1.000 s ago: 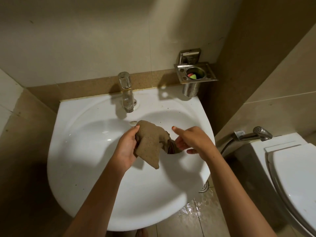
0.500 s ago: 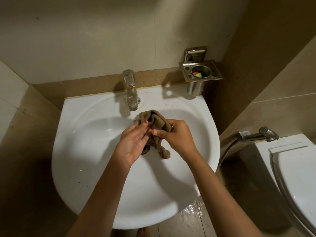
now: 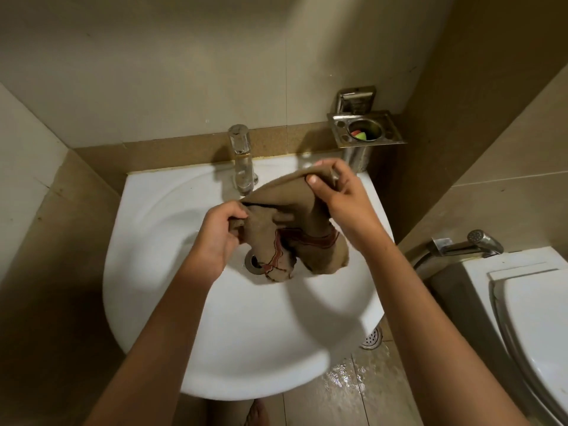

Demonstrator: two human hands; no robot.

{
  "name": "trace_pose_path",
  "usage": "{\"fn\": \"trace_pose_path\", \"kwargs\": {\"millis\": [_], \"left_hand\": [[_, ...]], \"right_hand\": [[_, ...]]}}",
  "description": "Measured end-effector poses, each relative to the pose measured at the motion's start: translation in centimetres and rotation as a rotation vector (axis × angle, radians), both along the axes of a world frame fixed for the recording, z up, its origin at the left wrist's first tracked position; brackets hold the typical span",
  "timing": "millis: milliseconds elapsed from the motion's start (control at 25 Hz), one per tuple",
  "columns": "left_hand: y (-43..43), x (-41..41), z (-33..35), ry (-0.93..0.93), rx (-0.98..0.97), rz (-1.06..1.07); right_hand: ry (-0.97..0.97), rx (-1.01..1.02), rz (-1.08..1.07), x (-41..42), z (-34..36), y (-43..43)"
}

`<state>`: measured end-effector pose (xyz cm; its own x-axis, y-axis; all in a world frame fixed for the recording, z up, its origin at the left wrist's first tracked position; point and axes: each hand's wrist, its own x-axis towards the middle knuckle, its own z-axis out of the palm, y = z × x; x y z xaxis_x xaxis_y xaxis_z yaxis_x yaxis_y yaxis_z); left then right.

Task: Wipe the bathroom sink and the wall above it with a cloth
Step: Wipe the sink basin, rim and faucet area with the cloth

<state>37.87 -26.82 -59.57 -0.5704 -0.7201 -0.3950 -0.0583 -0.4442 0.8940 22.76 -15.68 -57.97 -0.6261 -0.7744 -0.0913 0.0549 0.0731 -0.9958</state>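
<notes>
Head view, both hands gripping cloth over sink

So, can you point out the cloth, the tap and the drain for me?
cloth [image 3: 285,192]: head view, on its stretched upper fold.
tap [image 3: 242,170]: head view, on its upright body.
drain [image 3: 252,263]: head view, on its metal ring.

We find the sink at frame centre, the wall filling the upper frame behind it. The tap stands on the sink's rear rim. The holder sits on the wall to the upper right of the tap. The cloth hangs over the basin, held by the left hand at centre and the right hand up to its right, with its lower end over the drain. The toilet occupies the lower right edge, the spray nozzle is just above it, and the floor drain lies between sink and toilet.
</notes>
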Motion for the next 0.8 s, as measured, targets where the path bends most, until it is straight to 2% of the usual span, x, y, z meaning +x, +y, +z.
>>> {"fn": "trace_pose_path", "kwargs": {"millis": [40,120,200,280,320,400,440,560,640,720,800], "left_hand": [[0.1,0.0,0.7,-0.013,0.024,-0.096],[0.2,-0.5,1.6,-0.091,0.060,-0.241],[0.7,-1.2,2.1,-0.092,0.127,-0.236],[1.6,-1.8,2.2,-0.058,0.211,-0.214],[2.0,-1.8,2.2,-0.027,0.249,-0.187],[2.2,-1.6,1.2,0.078,0.316,-0.089],[2.0,-1.4,0.6,0.135,0.348,-0.037],[2.3,-0.9,-0.1,0.244,0.415,0.046],[3.0,-0.9,-0.7,0.286,0.436,0.028],[3.8,-0.9,-1.1,0.316,0.494,0.013],[3.8,-1.1,-1.7,0.271,0.546,0.066]], "right_hand": [[0.041,-0.002,-0.034,-0.8,0.5,-0.3],[0.251,0.082,-0.066,-1.8,1.1,-1.3],[0.468,0.227,-0.095,-2.0,1.0,-1.8],[0.526,0.416,-0.183,-1.9,0.3,-0.8],[0.474,0.529,-0.173,-1.6,-0.2,0.3],[0.180,0.722,-0.027,-0.1,-1.3,2.8],[0.004,0.728,0.036,0.9,-1.8,3.7],[-0.540,0.456,0.046,3.4,-3.6,3.7],[-0.944,0.262,0.065,4.2,-4.2,2.6],[-1.113,0.192,0.017,4.7,-4.6,1.4],[-1.080,0.140,-0.111,4.9,-4.9,0.4]]}}
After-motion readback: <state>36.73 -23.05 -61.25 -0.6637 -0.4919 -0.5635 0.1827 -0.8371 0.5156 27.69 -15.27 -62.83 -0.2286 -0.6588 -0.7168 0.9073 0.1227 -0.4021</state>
